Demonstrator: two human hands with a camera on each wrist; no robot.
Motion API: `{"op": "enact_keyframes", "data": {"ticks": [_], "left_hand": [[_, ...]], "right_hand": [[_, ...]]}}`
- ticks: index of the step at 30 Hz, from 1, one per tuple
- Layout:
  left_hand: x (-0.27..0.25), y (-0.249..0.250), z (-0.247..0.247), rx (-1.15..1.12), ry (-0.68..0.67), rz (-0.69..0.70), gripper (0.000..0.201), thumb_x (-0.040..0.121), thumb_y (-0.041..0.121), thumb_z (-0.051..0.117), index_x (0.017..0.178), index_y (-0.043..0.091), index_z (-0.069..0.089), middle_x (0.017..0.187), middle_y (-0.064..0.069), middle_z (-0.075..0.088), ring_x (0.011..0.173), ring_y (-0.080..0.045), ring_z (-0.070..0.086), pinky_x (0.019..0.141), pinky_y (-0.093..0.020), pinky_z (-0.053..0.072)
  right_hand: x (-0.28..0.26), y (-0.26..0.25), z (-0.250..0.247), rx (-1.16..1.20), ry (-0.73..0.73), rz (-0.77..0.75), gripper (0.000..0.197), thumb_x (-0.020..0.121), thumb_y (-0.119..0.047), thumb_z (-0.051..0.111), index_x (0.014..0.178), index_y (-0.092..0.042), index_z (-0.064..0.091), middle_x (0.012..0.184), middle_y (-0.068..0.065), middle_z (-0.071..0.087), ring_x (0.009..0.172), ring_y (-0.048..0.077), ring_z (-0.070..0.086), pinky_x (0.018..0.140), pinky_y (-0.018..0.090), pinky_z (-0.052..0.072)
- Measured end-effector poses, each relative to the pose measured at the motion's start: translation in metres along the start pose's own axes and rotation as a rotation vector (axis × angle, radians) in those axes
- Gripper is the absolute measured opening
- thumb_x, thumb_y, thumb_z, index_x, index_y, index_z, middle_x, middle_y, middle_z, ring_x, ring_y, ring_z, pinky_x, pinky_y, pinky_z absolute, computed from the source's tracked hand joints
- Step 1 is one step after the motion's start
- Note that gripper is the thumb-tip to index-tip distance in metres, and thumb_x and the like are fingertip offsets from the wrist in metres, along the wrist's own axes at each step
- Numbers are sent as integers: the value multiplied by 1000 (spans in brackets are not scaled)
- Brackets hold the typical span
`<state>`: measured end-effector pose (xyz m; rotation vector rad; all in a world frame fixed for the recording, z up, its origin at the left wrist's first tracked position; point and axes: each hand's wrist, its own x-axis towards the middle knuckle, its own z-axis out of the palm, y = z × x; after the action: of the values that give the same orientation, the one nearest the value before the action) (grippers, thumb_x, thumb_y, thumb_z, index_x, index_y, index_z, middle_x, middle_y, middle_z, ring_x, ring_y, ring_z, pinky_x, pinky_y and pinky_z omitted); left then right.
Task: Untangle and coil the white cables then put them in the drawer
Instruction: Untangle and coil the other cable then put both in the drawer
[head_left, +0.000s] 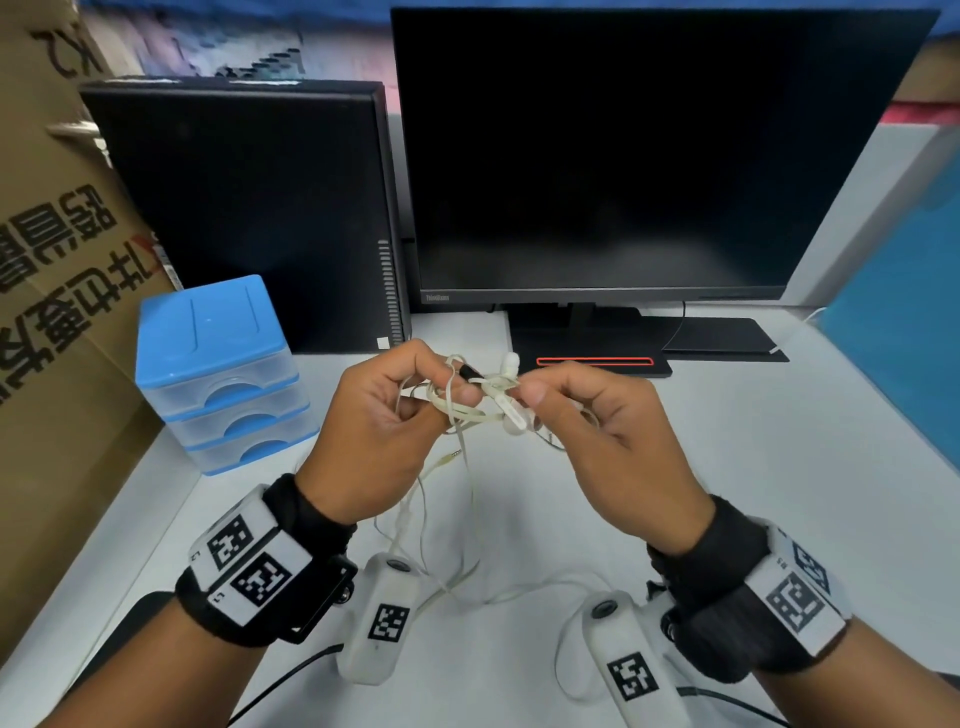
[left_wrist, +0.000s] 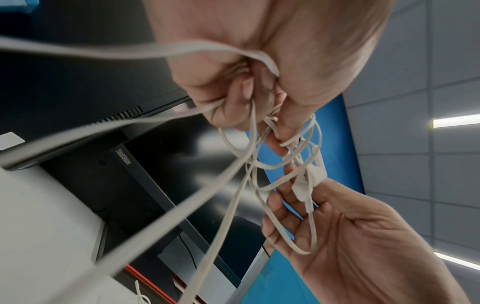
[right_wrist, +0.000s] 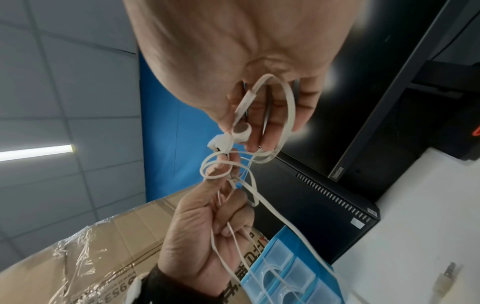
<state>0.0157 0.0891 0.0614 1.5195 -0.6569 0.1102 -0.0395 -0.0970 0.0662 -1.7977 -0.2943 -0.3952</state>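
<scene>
A dark monitor (head_left: 623, 156) stands on the white table (head_left: 779, 441) beside a black computer tower (head_left: 249, 208); a cardboard box (head_left: 47, 312), seemingly plastic-wrapped, sits left.

office — monitor (head_left: 623, 156) | desktop PC tower (head_left: 244, 208) | white desk (head_left: 727, 441) | ceiling-tile lights (left_wrist: 457, 121)

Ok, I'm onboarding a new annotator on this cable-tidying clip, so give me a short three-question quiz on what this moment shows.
1. True or false: the white cables are already coiled and lying in the blue drawer unit.
2. Multiple choice: what holds the tangle? A) the left hand alone, B) the right hand alone, C) both hands.
3. Fill in: the drawer unit stands on the desk to the person's ____, in front of the black computer tower.

Key: 1 false, the tangle is held above the desk and all three drawers look closed. 2 C, both hands pinch it. 3 left.
</scene>
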Motion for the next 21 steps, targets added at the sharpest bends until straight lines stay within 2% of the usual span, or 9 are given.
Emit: {"op": "enact_keyframes", "data": {"ticks": [2, 4, 6, 8, 11, 13, 15, 18, 21], "left_hand": [[-1, -1, -1, -15, -1, 4, 9, 78, 12, 74, 78, 9, 66, 79, -2, 69, 71, -15, 66, 61, -24, 53], [-3, 0, -1, -20, -18, 10, 13, 78, 18, 80, 77, 14, 68, 83, -9, 70, 72, -37, 64, 60, -44, 56], [-6, 0, 2, -49, -38, 9, 9, 77, 23, 76, 76, 17, 69, 86, -15, 69, 72, -59, 55, 61, -68, 50], [-8, 1, 5, -64, -42, -11, 12, 75, 25, 76, 75, 16, 69, 88, -16, 69, 69, -66, 50, 60, -76, 43], [-9, 4, 7, -48, -54, -16, 12, 76, 25, 76, 77, 15, 71, 88, -13, 70, 70, -64, 52, 60, -75, 44], [-10, 4, 10, -32, -46, -27, 11, 76, 25, 76, 77, 15, 72, 87, -11, 71, 67, -63, 51, 59, -73, 43], [-10, 3, 12, -20, -41, -31, 9, 76, 26, 75, 77, 17, 73, 87, -10, 71, 65, -63, 50, 57, -71, 43], [-10, 4, 12, -6, -27, -34, 9, 76, 27, 75, 76, 19, 72, 86, -7, 72, 57, -59, 48, 50, -66, 43], [-7, 5, 9, -11, -10, -61, 9, 78, 19, 77, 74, 18, 69, 84, -7, 72, 63, -59, 53, 54, -66, 45]], "right_hand": [[-1, -1, 2, -10, 45, -17, 9, 92, -15, 67, 90, -16, 75, 79, 3, 73, 71, 13, 66, 69, 26, 52], [-2, -2, 3, -16, 81, -34, 3, 87, -16, 73, 88, -17, 76, 76, -2, 73, 69, 12, 66, 67, 24, 52], [-3, -1, 3, -35, 94, -62, 2, 85, -17, 75, 87, -17, 77, 77, -3, 73, 72, 15, 68, 66, 29, 55], [-4, -1, 4, -60, 99, -84, 3, 86, -15, 72, 86, -15, 76, 82, -1, 73, 77, 19, 69, 68, 36, 57], [-4, -1, 4, -23, 124, -66, 8, 86, -4, 69, 80, -10, 71, 97, -1, 71, 94, 19, 69, 74, 38, 59], [-4, -2, 5, -15, 152, -61, 7, 82, -3, 68, 76, -8, 67, 103, -4, 72, 102, 17, 68, 81, 42, 59], [-4, -3, 6, -9, 192, -71, 5, 79, -6, 65, 74, -7, 65, 95, -3, 74, 96, 19, 70, 80, 44, 59], [-3, -6, 5, 75, 236, -46, 6, 81, 1, 64, 77, -4, 65, 81, 4, 74, 80, 20, 73, 68, 35, 61], [0, -11, 2, 256, 198, 134, 11, 87, 10, 61, 92, 0, 62, 83, 10, 76, 74, 23, 73, 58, 30, 58]]}}
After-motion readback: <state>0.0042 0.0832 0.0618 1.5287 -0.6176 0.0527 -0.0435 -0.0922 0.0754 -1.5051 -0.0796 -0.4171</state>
